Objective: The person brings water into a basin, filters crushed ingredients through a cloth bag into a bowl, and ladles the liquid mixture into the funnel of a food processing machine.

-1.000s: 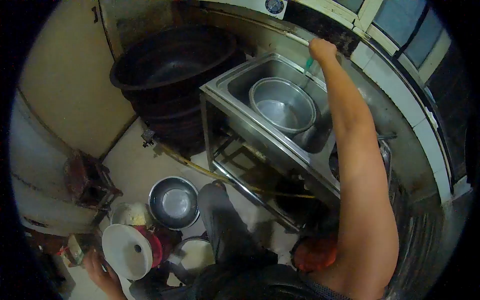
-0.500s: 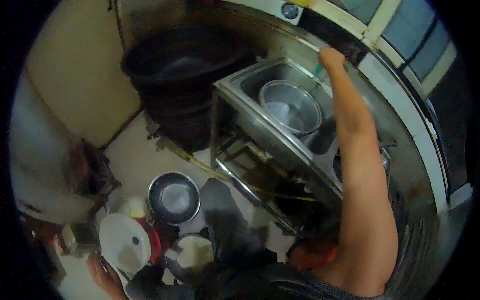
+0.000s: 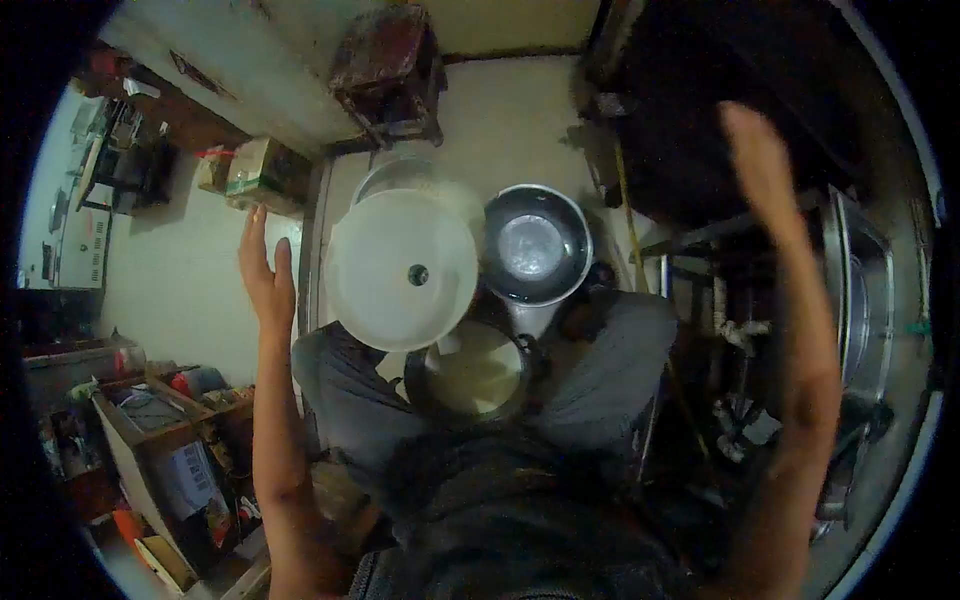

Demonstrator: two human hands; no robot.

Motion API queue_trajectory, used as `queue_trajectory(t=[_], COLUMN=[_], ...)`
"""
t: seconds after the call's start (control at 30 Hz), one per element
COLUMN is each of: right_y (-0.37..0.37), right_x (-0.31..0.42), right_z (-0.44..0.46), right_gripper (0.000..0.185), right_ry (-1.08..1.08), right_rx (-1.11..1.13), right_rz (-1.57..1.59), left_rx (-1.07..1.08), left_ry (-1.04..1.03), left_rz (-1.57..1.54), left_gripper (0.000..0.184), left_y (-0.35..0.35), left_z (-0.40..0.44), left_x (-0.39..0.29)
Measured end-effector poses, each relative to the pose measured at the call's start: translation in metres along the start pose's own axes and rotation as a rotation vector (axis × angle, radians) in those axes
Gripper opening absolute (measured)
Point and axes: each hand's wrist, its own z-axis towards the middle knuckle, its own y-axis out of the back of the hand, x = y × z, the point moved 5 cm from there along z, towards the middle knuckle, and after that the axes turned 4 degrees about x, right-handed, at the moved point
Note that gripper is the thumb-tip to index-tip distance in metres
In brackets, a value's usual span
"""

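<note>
My left hand (image 3: 264,272) is raised left of a white round basin (image 3: 385,290), its thumb apart from the fingers and nothing in it. The basin has a small dark round spot near its middle. On the right, my right hand (image 3: 757,160) is raised in front of a large dark tub, empty, its fingers stretched out and a little blurred. A metal bowl (image 3: 532,247) stands on the floor between the hands. Nearer my body, between my knees, a dark pot (image 3: 470,372) holds pale, cloudy contents.
A wooden stool (image 3: 388,65) stands ahead by the wall. A cardboard box (image 3: 265,175) lies at the left. The metal sink (image 3: 868,290) is at the far right, with a yellow hose (image 3: 628,205) beside its frame. Cluttered shelves (image 3: 150,430) stand at the lower left.
The view has swung from the sink to the floor. My right hand has let go at the green-ended tap and moved away from the sink. My left hand is now raised beside the basin.
</note>
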Motion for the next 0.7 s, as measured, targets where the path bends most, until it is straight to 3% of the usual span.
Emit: queue_trajectory(t=[0.03, 0.07, 0.1, 0.17, 0.2, 0.37, 0.43, 0.47, 0.5, 0.53, 0.6, 0.63, 0.7], right_y=[-0.051, -0.096, -0.136, -0.215, -0.25, -0.328, -0.344, -0.345, -0.352, -0.36, -0.364, -0.363, -0.364], right_x=[0.024, 0.06, 0.089, 0.123, 0.136, 0.145, 0.141, 0.14, 0.137, 0.136, 0.141, 0.145, 0.141], right_z=[-0.005, -0.012, -0.015, -0.035, -0.04, -0.072, -0.079, -0.081, -0.086, -0.087, -0.078, -0.069, -0.066], right_gripper=[0.036, 0.035, 0.033, 0.033, 0.035, 0.037, 0.038, 0.037, 0.037, 0.035, 0.034, 0.034, 0.033], right_ry=[-0.033, 0.119, -0.09, -0.058, -0.146, -0.236, -0.307, -0.379, -0.449, -0.366, -0.322, -0.254, -0.256], right_rx=[0.081, 0.097, 0.248, 0.206, 0.304, 0.438, 0.474, 0.6, 0.725, 0.771, 0.773, 0.763, 0.722], right_rz=[0.019, 0.04, 0.283, 0.368, 0.475, 0.665, 0.711, 0.661, 0.614, 0.519, 0.502, 0.477, 0.495], left_rx=[0.021, 0.066, 0.083, 0.195, 0.224, 0.219, -0.015, 0.001, -0.099, -0.194, 0.005, 0.659, 0.894], left_ry=[-0.009, -0.011, -0.003, -0.03, -0.072, -0.198, -0.267, -0.264, -0.242, -0.218, -0.039, 0.092, -0.334], left_rz=[0.056, 0.065, 0.068, 0.199, 0.212, 0.378, 0.258, 0.255, 0.082, -0.095, -0.366, 0.154, 0.115], left_gripper=[0.048, 0.052, 0.052, 0.055, 0.059, 0.06, 0.059, 0.059, 0.06, 0.061, 0.063, 0.063, 0.065], left_y=[-0.009, -0.021, -0.03, -0.053, -0.063, -0.088, -0.089, -0.098, -0.103, -0.111, -0.182, -0.228, -0.253], left_z=[0.002, 0.002, 0.008, 0.018, 0.025, 0.068, 0.087, 0.091, 0.096, 0.1, 0.069, 0.059, 0.027], left_x=[0.013, 0.033, 0.047, 0.065, 0.073, 0.051, 0.041, 0.042, 0.043, 0.047, 0.081, 0.066, 0.041])
